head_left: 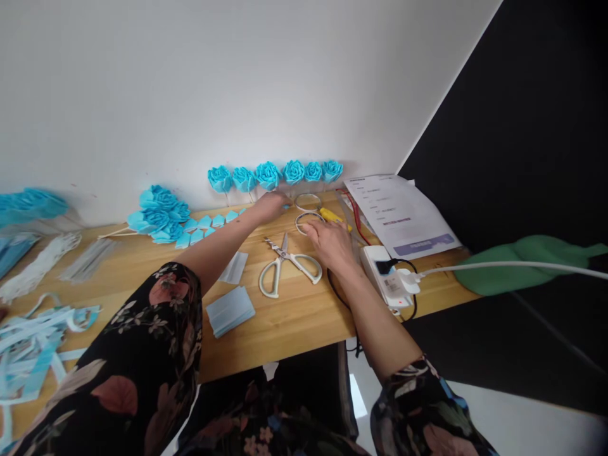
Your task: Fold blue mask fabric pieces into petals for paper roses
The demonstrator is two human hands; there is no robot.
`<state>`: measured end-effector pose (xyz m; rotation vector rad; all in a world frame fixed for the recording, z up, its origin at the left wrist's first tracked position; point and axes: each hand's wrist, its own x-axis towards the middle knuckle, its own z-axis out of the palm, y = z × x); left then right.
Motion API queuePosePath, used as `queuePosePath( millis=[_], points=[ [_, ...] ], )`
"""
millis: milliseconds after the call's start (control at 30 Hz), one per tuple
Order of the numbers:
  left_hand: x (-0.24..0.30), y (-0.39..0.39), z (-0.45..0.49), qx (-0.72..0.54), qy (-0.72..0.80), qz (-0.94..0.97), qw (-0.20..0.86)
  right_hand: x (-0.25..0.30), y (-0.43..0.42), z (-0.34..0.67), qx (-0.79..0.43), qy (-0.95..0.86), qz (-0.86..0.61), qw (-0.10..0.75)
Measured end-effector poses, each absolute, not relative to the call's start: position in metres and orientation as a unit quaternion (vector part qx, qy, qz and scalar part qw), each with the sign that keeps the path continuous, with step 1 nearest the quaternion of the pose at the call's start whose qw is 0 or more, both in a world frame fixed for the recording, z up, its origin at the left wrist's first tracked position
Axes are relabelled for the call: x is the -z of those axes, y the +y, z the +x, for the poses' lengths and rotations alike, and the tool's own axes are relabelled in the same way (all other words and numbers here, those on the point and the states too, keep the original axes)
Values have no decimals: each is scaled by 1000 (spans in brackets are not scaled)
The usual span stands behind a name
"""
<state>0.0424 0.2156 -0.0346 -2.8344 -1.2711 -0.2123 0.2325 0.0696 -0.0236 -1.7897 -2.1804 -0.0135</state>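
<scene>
Left grip (272,206) reaches to the far side of the table (294,316), fingers curled by a blue scrap (286,206); cannot tell if it pinches it. Right grip (332,244) palm-down, fingertips touching the nearer ring (308,221), closure unclear. Farther ring (308,201) just beyond. Paper roses (275,172) stand against the wall, likely parked clear of the work. Scissors (289,263) lie between the forearms, handy. Yellow tool (332,215) and power strip (387,272) crowd the right wrist
</scene>
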Motion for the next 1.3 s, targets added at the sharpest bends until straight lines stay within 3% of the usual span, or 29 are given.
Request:
queuePosePath(
  millis=[367, 700, 1300],
  points=[
    [31, 215, 44, 37, -458, -888, 23, 22, 68, 232, 0, -764, -622, 173],
    [26, 207, 3, 74, -371, -925, -41, 23, 69, 233, -6, -768, -616, 175],
    [36, 204, 16, 79, -395, -914, -35, 20, 69, 233, -12, -772, -612, 169]
  ],
)
